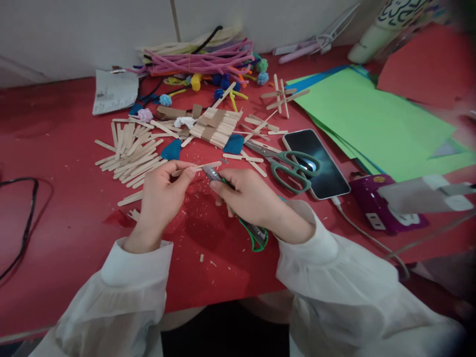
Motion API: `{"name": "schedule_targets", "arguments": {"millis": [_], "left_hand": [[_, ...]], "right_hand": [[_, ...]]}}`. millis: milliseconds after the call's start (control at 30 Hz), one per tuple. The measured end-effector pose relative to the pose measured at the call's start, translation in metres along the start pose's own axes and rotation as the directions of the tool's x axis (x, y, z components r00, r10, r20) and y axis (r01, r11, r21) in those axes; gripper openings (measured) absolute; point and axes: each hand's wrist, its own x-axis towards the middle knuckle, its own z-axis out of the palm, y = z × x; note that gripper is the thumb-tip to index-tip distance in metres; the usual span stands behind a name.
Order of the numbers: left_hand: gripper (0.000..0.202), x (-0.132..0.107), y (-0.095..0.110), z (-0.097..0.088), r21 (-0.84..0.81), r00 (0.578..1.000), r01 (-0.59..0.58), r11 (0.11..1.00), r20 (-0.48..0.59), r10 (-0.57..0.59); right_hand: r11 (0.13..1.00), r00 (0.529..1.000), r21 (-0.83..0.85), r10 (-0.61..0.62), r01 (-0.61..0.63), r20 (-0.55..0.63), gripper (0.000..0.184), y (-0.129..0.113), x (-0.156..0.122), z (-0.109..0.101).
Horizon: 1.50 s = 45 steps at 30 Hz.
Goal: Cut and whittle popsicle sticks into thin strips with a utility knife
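Note:
Between the fingertips of my left hand (165, 191) is a thin wooden craft stick (208, 165), its free end pointing right. My right hand (247, 196) is closed around a green and grey utility knife (256, 235). The knife's blade (211, 172) is out and meets the stick or lies right against it; I cannot tell how deep it sits. Small wood shavings (202, 258) are scattered on the red table below both hands. A loose pile of craft sticks (137, 153) lies just beyond my left hand.
Green-handled scissors (293, 168) rest partly on a phone (320, 166) at the right. Behind are joined sticks (217, 126) and pink pipe cleaners (201, 62). Green paper sheets (372, 119) and a purple power adapter (383, 201) with cables occupy the right side. A black cable (31, 213) lies left.

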Motion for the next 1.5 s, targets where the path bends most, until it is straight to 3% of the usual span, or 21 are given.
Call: {"name": "schedule_targets", "arguments": {"millis": [100,167,233,300,400,533,633,800,933,1133,1300,1500], "left_hand": [[0.014,-0.001,0.0,0.002,-0.002,1.0,-0.002,1.0,-0.016,0.002],[0.013,-0.001,-0.001,0.004,-0.018,0.999,-0.022,1.0,-0.043,0.022],[0.011,-0.001,-0.004,0.006,-0.068,0.997,-0.043,0.997,-0.073,0.038],[0.009,-0.001,-0.007,0.008,-0.14,0.994,-0.052,0.989,-0.098,0.038],[0.008,-0.001,-0.01,0.011,-0.258,0.991,-0.043,0.965,-0.133,0.009],[0.007,0.0,-0.009,0.016,-0.375,0.985,-0.018,0.927,-0.164,-0.048],[0.007,0.001,-0.008,0.018,-0.405,0.983,-0.015,0.914,-0.171,-0.06],[0.011,0.002,-0.01,0.016,-0.366,0.982,-0.02,0.93,-0.182,-0.051],[0.012,0.002,-0.011,0.015,-0.287,0.988,-0.034,0.957,-0.153,-0.01],[0.01,-0.002,-0.009,0.016,-0.16,0.99,-0.088,0.983,-0.123,0.069],[0.01,-0.003,-0.008,0.016,-0.081,0.976,-0.183,0.98,-0.134,0.171],[0.009,-0.004,-0.006,0.013,0.115,0.927,-0.335,0.935,-0.137,0.349]], "right_hand": [[0.951,0.992,-0.309,-0.054,0.017,-0.112,0.015,-0.002,-0.002,0.005],[0.94,0.988,-0.341,-0.077,0.025,-0.138,0.013,-0.002,-0.002,0.006],[0.985,0.994,-0.164,-0.066,0.051,-0.09,0.018,-0.002,-0.002,0.004],[0.991,1.0,0.132,-0.024,0.022,0.011,0.025,-0.001,-0.001,0.0],[0.864,0.989,0.493,0.037,-0.104,0.144,0.026,0.0,0.001,-0.002],[0.704,0.984,0.695,0.035,-0.148,0.174,0.021,0.002,0.004,0.002],[0.762,0.993,0.641,0.022,-0.093,0.117,0.026,0.003,0.003,0.005],[0.922,0.996,0.379,-0.067,0.084,-0.059,0.027,0.003,-0.001,0.007],[0.952,0.989,0.275,-0.109,0.133,-0.099,0.026,0.003,-0.002,0.006],[0.95,0.986,0.272,-0.126,0.152,-0.109,0.027,0.005,0.0,0.007],[0.938,0.991,0.323,-0.101,0.124,-0.087,0.026,0.006,0.0,0.007],[0.866,0.996,0.493,0.057,-0.085,0.073,0.026,-0.003,-0.002,-0.001]]}}
